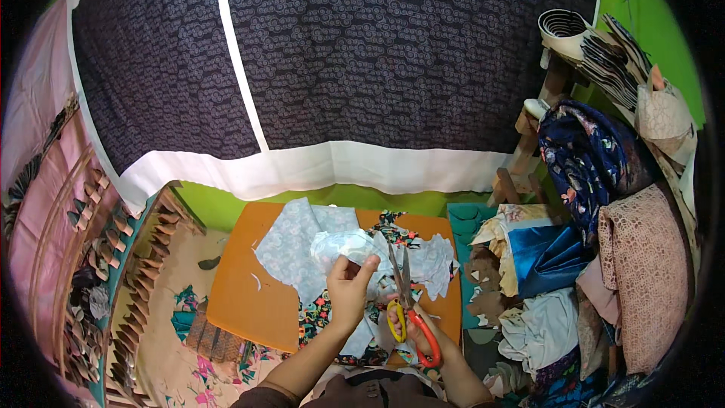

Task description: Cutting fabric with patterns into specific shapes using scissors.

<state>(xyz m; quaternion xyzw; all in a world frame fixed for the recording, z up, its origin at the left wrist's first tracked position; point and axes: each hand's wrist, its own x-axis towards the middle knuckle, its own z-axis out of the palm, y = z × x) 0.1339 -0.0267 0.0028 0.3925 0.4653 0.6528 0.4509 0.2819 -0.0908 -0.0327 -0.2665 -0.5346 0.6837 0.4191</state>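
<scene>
- The left hand (350,291) pinches one pale, shiny cloth piece (340,244) between thumb and fingers, above the middle of the table.
- The right hand (439,329) grips one pair of scissors (404,291); its two blades stand slightly apart, pointing away from the body, and its two handle loops are yellow and red-orange.
- One orange table (253,291) bears pale patterned cloth (291,249) and dark floral cloth (313,317), overlapping; I cannot count their pieces.
- One teal-edged shelf (127,261) at the left holds a row of brown pointed pieces (141,287), too crowded for an exact count.
- Right of the table, one teal surface (461,238) carries brown scraps (483,276).
- Beside it lie one blue bundle (540,257) and one crumpled white cloth (540,329).
</scene>
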